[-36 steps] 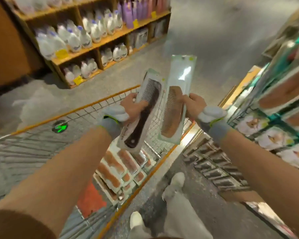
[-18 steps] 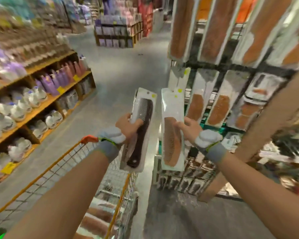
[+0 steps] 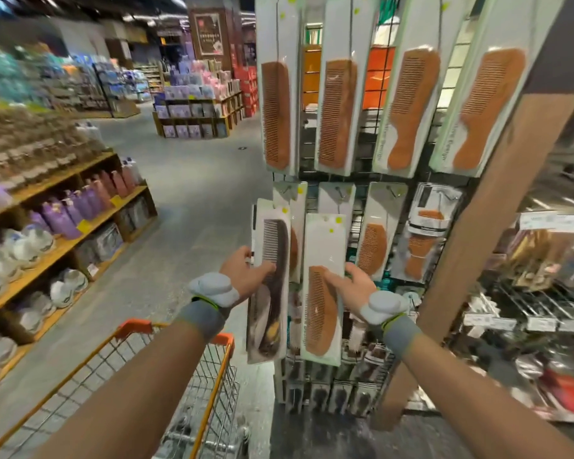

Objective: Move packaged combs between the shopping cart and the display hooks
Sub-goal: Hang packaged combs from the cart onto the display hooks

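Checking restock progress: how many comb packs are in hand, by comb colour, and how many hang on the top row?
Dark comb pack, left hand: 1
Brown comb pack, right hand: 1
Top-row brown comb packs: 4
Total: 6

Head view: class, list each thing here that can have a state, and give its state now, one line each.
left hand, grips the dark comb pack
dark comb pack, held upright in front of the rack
right hand, grips the brown comb pack
brown comb pack, held upright in front of the rack
top-row comb packs, hanging on the rack
shopping cart, standing beside the rack
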A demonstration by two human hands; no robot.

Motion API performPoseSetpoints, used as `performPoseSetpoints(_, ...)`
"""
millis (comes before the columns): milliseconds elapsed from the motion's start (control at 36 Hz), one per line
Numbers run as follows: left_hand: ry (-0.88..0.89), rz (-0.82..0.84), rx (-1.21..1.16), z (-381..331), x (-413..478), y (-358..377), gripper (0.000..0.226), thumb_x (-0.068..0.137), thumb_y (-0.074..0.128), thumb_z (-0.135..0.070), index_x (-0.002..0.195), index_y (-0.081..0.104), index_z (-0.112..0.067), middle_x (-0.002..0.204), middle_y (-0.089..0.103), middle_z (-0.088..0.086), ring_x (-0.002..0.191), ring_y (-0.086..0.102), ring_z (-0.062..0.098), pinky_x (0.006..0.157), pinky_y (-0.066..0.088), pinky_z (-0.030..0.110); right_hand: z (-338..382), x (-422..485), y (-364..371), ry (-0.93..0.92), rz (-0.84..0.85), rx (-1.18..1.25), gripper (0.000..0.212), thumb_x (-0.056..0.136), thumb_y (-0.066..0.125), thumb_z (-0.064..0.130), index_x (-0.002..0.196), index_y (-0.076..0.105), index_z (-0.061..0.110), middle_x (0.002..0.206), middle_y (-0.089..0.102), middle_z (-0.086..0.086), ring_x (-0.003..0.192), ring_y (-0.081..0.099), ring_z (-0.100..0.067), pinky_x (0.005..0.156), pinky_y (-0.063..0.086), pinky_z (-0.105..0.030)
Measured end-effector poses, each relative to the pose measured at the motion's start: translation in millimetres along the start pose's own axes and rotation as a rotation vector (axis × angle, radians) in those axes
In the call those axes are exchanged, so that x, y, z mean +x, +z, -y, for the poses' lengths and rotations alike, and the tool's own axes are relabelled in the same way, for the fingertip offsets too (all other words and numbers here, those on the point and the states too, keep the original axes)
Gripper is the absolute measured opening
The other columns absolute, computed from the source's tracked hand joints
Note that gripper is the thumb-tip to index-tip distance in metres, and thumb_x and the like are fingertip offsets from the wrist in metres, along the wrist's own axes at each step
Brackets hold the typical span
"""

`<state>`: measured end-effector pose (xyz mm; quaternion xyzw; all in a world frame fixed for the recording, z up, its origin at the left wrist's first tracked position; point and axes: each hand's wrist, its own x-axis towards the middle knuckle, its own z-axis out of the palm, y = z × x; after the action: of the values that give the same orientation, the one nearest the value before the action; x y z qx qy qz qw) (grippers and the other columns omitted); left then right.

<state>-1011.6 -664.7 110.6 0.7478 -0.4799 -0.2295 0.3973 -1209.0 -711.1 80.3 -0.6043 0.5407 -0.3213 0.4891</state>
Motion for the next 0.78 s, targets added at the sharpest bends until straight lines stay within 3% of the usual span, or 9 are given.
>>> performPoseSetpoints(83,0.008,0.010,-0.008,-1.0,0.9,8.2,0.035,0.082,0.072,-0.022,0.113,0.062,-0.008,0.097,0.063,0.002,0.083,0.059,0.020,0.075,0.044,0.026,4.9,1.1,-9.4,-0.039,0.002,-0.015,0.033,0.093,0.055,0.032,0.124,0.049,0.023,0.115,0.061,0.003,0.100,0.059,-0.016,0.085,0.046,-0.026)
performPoseSetpoints(194,0.037,0.014,0.003,-2.9,2.7,17.0,0.033,0.085,0.070,-0.019,0.115,0.062,-0.010,0.096,0.061,0.000,0.075,0.054,0.011,0.067,0.038,0.017,6.5,10.5,-20.0,-0.058,-0.008,-0.017,0.039,0.093,0.055,0.034,0.129,0.049,0.020,0.119,0.060,0.002,0.107,0.058,-0.020,0.094,0.046,-0.033)
performPoseSetpoints(250,0.035,0.009,-0.001,-3.8,5.9,22.0,0.033,0.084,0.071,-0.019,0.115,0.063,-0.010,0.100,0.065,0.004,0.079,0.056,0.015,0.069,0.039,0.019,7.6,16.2,-27.3,-0.071,-0.024,-0.021,0.039,0.093,0.055,0.036,0.127,0.050,0.020,0.116,0.062,0.001,0.107,0.059,-0.021,0.092,0.046,-0.031)
performPoseSetpoints(306,0.026,0.029,-0.003,-1.8,7.6,24.5,0.032,0.084,0.071,-0.020,0.114,0.063,-0.012,0.104,0.067,0.007,0.083,0.058,0.018,0.071,0.041,0.022,9.2,17.0,-31.0,-0.066,-0.026,0.007,0.037,0.094,0.055,0.033,0.127,0.050,0.017,0.116,0.062,-0.001,0.103,0.059,-0.019,0.087,0.045,-0.027)
performPoseSetpoints(417,0.034,0.064,-0.023,-6.6,11.4,37.1,0.027,0.085,0.070,-0.018,0.110,0.061,-0.013,0.099,0.064,0.002,0.079,0.056,0.013,0.059,0.038,0.013,5.5,23.7,-43.6,-0.083,0.011,-0.023,0.028,0.095,0.054,0.028,0.121,0.052,0.018,0.113,0.063,0.000,0.094,0.058,-0.014,0.077,0.045,-0.018)
performPoseSetpoints(500,0.021,0.061,-0.037,-9.3,11.0,41.7,0.031,0.085,0.071,-0.016,0.113,0.062,-0.009,0.099,0.065,0.002,0.083,0.056,0.014,0.070,0.039,0.015,8.4,28.4,-44.3,-0.076,0.029,-0.066,0.034,0.094,0.054,0.029,0.125,0.052,0.015,0.103,0.059,0.003,0.091,0.056,-0.012,0.060,0.041,-0.006)
performPoseSetpoints(611,0.018,0.069,-0.016,-10.6,13.0,45.1,0.031,0.085,0.071,-0.020,0.112,0.062,-0.009,0.101,0.066,0.005,0.086,0.058,0.018,0.075,0.041,0.023,12.0,38.2,-41.8,-0.030,0.015,-0.076,0.034,0.094,0.055,0.028,0.124,0.054,0.013,0.115,0.065,-0.005,0.103,0.061,-0.022,0.086,0.045,-0.026)
performPoseSetpoints(695,0.010,0.080,-0.039,-8.5,13.5,45.3,0.035,0.084,0.072,-0.019,0.115,0.062,-0.009,0.107,0.068,0.006,0.091,0.061,0.021,0.079,0.046,0.026,9.6,42.5,-41.8,-0.024,0.001,-0.119,0.036,0.093,0.056,0.031,0.123,0.055,0.011,0.116,0.062,-0.003,0.107,0.059,-0.024,0.092,0.043,-0.029)
performPoseSetpoints(778,-0.001,0.098,-0.026,-6.6,11.7,47.2,0.038,0.083,0.072,-0.019,0.118,0.060,-0.010,0.106,0.067,0.004,0.091,0.062,0.020,0.073,0.047,0.021,13.6,53.0,-45.1,-0.004,-0.007,-0.125,0.037,0.091,0.059,0.033,0.119,0.059,0.008,0.116,0.063,-0.009,0.107,0.059,-0.028,0.097,0.046,-0.038)
